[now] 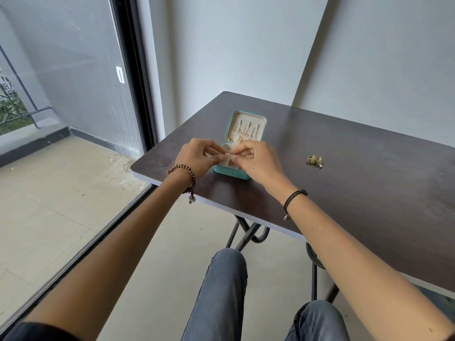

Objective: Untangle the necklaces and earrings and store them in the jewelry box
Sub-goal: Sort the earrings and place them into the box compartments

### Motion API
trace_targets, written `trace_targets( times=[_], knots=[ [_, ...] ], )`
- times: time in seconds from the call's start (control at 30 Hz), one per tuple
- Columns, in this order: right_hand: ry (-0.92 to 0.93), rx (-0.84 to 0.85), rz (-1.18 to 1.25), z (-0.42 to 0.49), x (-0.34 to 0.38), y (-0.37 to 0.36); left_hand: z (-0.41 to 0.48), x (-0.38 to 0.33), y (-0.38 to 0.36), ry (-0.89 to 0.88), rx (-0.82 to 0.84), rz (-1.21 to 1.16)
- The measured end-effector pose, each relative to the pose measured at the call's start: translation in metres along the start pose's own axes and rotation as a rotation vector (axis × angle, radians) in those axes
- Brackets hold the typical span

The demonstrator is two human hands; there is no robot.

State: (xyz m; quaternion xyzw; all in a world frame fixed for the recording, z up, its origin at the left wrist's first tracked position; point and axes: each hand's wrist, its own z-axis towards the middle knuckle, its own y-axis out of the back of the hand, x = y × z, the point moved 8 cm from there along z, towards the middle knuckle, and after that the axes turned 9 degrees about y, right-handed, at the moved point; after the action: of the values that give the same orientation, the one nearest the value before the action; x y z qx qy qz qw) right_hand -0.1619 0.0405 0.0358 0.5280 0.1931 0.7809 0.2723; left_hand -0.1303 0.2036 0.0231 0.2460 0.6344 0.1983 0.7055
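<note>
Pinching from both sides, the fingers (213, 150) of the left hand (197, 156) and the fingers (237, 152) of the right hand (258, 161) are curling in and meeting tip to tip on one small jewelry piece (227, 151). The piece is glinting between thumb and forefinger of each hand and is too small to tell whether it is an earring or a bit of chain. It is hanging just above the open tray of the jewelry box (231, 172), and whether it is touching the tray cannot be told.

One teal box is sitting near the left end of the table (344, 193). Its lid is leaning back from the tray, showing a cream lining. Three pale tabs are running down the lining, and gold necklaces (242, 136) are draping across them; their number cannot be told. No writing on the box is legible.

A cluster of gold earrings (315, 161) is lying on the dark brown table, well apart from the box on the right hand's side. It is looking like two, with a pale bead at the lower edge.

One brown bead bracelet (183, 173) is circling the left wrist and one black cord bracelet (293, 198) is circling the right.

One white sticker (120, 74) is clinging to the window glass at the left, its dark mark too small to read. Beyond the glass, letters looking like "RA" (5, 84) are being cut off by the frame edge.
</note>
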Motion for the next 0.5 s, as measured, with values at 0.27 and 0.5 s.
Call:
trace_targets(
  times=[0.27,0.5],
  knots=[
    [-0.007,-0.038,0.010,-0.004,-0.008,0.016,0.000,-0.014,-0.002,-0.049,-0.005,0.064],
    [-0.016,-0.084,0.052,-0.014,-0.025,0.044,-0.010,-0.053,-0.024,-0.116,0.038,0.041]
  ],
)
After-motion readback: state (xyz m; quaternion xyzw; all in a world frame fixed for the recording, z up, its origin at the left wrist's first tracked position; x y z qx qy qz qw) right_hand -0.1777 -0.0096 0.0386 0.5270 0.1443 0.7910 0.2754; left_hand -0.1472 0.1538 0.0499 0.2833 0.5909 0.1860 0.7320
